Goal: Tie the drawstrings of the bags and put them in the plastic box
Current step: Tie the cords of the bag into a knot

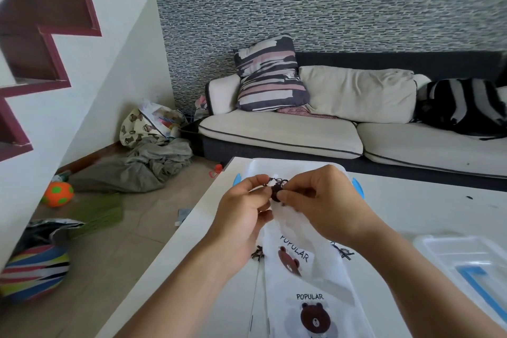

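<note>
A white drawstring bag (pixel 295 248) with a brown bear and the word POPULAR hangs between my hands above the table. My left hand (pixel 242 211) pinches the dark brown drawstring (pixel 277 185) at the bag's gathered top. My right hand (pixel 326 200) pinches the same string from the other side. A second bear bag (pixel 312 313) lies flat on the table beneath. The clear plastic box (pixel 274 166) with blue side clips stands just behind my hands, mostly hidden by them.
The clear box lid (pixel 466 263) with a blue strip lies at the right on the white table (pixel 428 208). A sofa (pixel 279 134) with cushions stands behind the table. Balls and clothes lie on the floor at the left.
</note>
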A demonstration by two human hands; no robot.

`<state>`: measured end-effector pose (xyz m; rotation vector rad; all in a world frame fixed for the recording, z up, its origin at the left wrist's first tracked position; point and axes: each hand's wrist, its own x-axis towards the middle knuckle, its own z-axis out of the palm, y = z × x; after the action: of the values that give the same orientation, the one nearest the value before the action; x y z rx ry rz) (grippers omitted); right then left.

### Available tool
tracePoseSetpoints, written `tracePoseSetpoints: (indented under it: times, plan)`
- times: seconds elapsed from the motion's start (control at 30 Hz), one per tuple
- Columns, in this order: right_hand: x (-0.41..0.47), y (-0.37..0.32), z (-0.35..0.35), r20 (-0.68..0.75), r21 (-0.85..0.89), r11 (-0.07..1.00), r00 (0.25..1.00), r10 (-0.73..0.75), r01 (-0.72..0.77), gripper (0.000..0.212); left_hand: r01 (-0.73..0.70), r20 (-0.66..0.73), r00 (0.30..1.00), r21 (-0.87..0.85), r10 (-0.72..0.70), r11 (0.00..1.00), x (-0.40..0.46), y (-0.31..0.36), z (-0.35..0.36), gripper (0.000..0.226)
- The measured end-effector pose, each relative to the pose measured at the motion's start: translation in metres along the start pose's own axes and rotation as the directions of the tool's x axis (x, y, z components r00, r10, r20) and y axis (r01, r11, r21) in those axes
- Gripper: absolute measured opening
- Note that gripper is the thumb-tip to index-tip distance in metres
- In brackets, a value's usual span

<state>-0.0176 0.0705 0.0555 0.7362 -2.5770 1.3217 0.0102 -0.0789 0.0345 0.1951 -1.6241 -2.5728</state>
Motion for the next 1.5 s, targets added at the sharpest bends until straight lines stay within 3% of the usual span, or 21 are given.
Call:
tracePoseSetpoints:
  times: [0.23,0.37,0.5,0.67,0.83,0.93,1.07,1.23,1.33,1.4,1.5]
  plan:
    - [-0.001,0.000,0.003,0.019,-0.021,1.000,1.000,0.001,0.000,0.019,0.003,0.137,0.991,0.037,-0.008,0.999,0.000,0.004,-0.006,0.022]
    - [-0.002,-0.001,0.004,0.015,-0.033,0.999,0.999,-0.033,0.033,0.019,-0.145,0.223,0.971,0.234,0.092,0.961,0.001,0.003,-0.013,0.007]
    - [-0.001,0.001,0.003,0.003,-0.056,0.997,0.999,-0.050,0.050,0.021,-0.212,0.170,0.971,0.304,0.166,0.929,0.005,0.004,-0.020,0.022]
    - [0.001,0.003,0.009,-0.066,-0.220,0.966,0.986,-0.154,0.136,0.021,-0.193,0.053,0.981,0.330,0.186,0.924,0.006,0.004,-0.020,0.033]
    - [0.002,0.007,0.010,-0.096,-0.317,0.934,0.974,-0.206,0.166,0.024,-0.182,0.015,0.981,0.405,0.193,0.896,0.007,0.005,-0.024,0.028]
    - [0.001,0.007,0.009,-0.102,-0.283,0.948,0.978,-0.181,0.146,0.021,-0.271,0.030,0.951,0.558,0.307,0.785,0.007,0.005,-0.026,0.024]
    - [0.001,0.006,0.007,-0.082,-0.159,0.984,0.993,-0.091,0.077,0.015,-0.424,0.129,0.840,0.762,0.527,0.490,0.008,0.002,-0.027,0.024]
    - [-0.001,0.005,0.005,-0.067,-0.085,0.996,0.998,-0.014,0.009,0.015,-0.445,0.157,0.811,0.791,0.564,0.420,0.007,0.000,-0.025,0.018]
    - [-0.001,0.005,0.005,-0.024,-0.086,0.996,0.999,0.033,-0.035,0.013,-0.432,0.204,0.753,0.870,0.626,0.237,0.012,-0.004,-0.030,0.010]
    - [-0.002,0.006,0.003,0.032,0.066,0.992,0.994,0.102,-0.104,0.013,-0.395,0.219,0.741,0.907,0.635,0.147,0.016,-0.006,-0.035,0.007]
    - [-0.004,0.007,-0.003,0.087,0.347,0.914,0.977,0.194,-0.212,0.014,-0.389,0.223,0.751,0.910,0.621,0.143,0.019,-0.007,-0.038,0.006]
